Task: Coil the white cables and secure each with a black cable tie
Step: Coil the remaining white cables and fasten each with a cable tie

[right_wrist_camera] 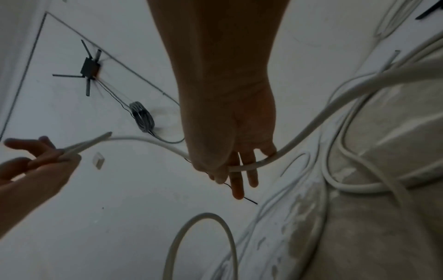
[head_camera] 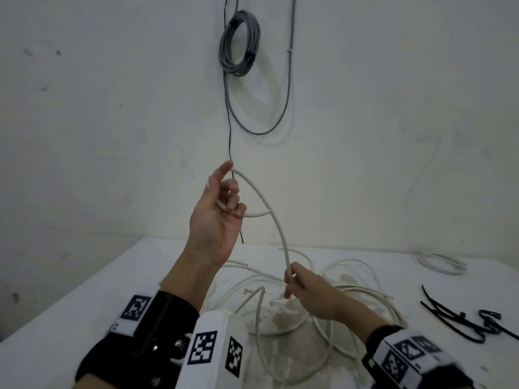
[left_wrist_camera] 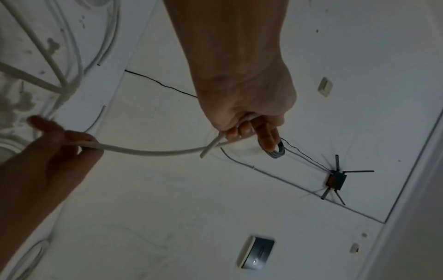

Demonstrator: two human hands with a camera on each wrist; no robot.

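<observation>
My left hand (head_camera: 230, 197) is raised in front of the wall, its fingers curled round the end of a white cable (head_camera: 276, 226). The cable arcs from the left index finger down to my right hand (head_camera: 289, 282), which pinches it between thumb and fingers just above the table. In the left wrist view the cut cable end (left_wrist_camera: 210, 147) sticks out below the left hand (left_wrist_camera: 249, 128). In the right wrist view the cable (right_wrist_camera: 311, 128) crosses the right hand's fingers (right_wrist_camera: 239, 180). Below, the cable joins several loose white loops (head_camera: 351, 301) on the table. Black cable ties (head_camera: 460, 318) lie at the right.
The white table (head_camera: 84, 290) meets a white wall. A small white cable bundle (head_camera: 441, 263) lies at the back right. A grey coiled cable (head_camera: 238, 43) and a thin black wire (head_camera: 229, 122) hang on the wall. A black router (left_wrist_camera: 335, 180) is mounted higher up.
</observation>
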